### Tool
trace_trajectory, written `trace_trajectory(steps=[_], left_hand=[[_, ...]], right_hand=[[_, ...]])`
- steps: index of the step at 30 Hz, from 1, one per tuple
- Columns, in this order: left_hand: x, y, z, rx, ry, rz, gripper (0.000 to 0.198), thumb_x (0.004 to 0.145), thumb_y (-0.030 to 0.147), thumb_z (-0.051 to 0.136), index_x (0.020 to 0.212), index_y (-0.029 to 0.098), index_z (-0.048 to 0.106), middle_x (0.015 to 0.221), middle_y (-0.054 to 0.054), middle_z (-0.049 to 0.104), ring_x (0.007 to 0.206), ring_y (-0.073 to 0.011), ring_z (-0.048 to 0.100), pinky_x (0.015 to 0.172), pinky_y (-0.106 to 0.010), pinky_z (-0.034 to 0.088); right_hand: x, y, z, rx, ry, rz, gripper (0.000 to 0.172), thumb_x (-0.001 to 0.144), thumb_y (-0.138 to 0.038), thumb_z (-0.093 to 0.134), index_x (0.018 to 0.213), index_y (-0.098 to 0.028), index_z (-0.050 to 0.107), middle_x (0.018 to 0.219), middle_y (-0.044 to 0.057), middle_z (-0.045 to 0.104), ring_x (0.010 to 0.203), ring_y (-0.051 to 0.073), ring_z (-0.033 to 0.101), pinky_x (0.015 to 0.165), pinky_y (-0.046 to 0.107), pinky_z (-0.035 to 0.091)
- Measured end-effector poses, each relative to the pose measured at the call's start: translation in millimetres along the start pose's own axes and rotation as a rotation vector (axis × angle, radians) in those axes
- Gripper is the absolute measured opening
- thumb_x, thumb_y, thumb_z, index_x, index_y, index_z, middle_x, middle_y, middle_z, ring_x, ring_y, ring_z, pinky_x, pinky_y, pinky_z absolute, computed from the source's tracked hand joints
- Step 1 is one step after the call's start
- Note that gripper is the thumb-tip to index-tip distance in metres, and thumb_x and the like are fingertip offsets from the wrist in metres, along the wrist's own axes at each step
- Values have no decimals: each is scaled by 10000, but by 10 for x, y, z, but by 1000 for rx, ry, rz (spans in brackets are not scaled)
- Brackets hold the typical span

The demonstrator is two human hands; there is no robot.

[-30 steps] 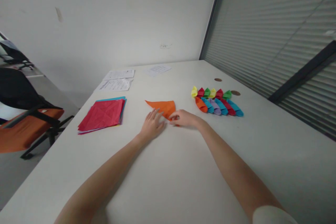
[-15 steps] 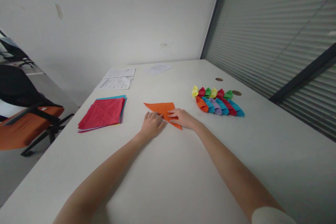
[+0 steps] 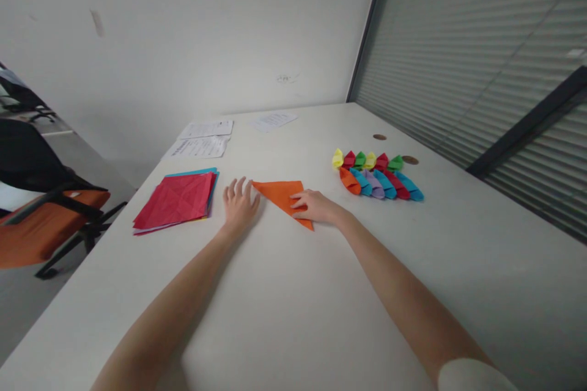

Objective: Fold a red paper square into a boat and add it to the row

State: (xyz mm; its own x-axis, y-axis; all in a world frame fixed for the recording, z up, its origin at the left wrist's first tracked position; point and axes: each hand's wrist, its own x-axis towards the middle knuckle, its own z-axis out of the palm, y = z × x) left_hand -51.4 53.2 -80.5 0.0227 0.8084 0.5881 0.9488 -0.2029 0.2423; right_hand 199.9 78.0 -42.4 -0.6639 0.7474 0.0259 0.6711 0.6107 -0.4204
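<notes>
An orange triangle of folded sheet [image 3: 284, 194] lies flat on the white table [image 3: 284, 293], with its long edge toward me. My right hand [image 3: 314, 206] rests on its right part, fingers lying over the sheet and pointing left. At the triangle's left tip is my left hand [image 3: 241, 203], its fingers spread and its thumb beside the tip. Nothing is in my left hand.
Coloured sheets with red on top [image 3: 177, 200] are stacked at the left. Several small folded pieces [image 3: 376, 183] stand in two rows at the right. Printed papers [image 3: 202, 137] lie far back. An orange chair [image 3: 55, 220] is beyond the left edge.
My left hand has moved left from the middle of the orange sheet to its left tip, and its fingers have spread. My right hand has stayed on the sheet.
</notes>
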Motion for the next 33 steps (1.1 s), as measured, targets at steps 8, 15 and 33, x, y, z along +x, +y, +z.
trace_trajectory(steps=[8, 15, 33], left_hand=[[-67, 251, 18, -260, -376, 433, 320, 914, 260, 475, 1166, 219, 669, 1220, -105, 661, 1142, -233, 612, 1010, -424, 454], [-35, 135, -3, -369, -448, 350, 445, 800, 273, 616, 1243, 304, 644, 1330, -54, 606, 1240, -248, 557, 1086, -426, 403], [-81, 215, -92, -415, -376, 392, 416, 968, 478, 426, 1225, 228, 636, 1152, -121, 692, 1053, -235, 662, 959, -388, 499]], right_hand=[[52, 82, 115, -4, 112, -100, 393, 826, -66, 522, 1087, -264, 739, 1255, 57, 658, 1199, 245, 571, 1060, 445, 409], [42, 81, 132, 10, 70, -67, 352, 814, -179, 623, 1124, -313, 720, 1294, 59, 626, 1239, 307, 529, 1035, 516, 412], [-46, -59, 42, 27, -55, -65, 585, 706, -245, 731, 1278, -309, 628, 1392, 78, 552, 1261, 313, 502, 1052, 482, 391]])
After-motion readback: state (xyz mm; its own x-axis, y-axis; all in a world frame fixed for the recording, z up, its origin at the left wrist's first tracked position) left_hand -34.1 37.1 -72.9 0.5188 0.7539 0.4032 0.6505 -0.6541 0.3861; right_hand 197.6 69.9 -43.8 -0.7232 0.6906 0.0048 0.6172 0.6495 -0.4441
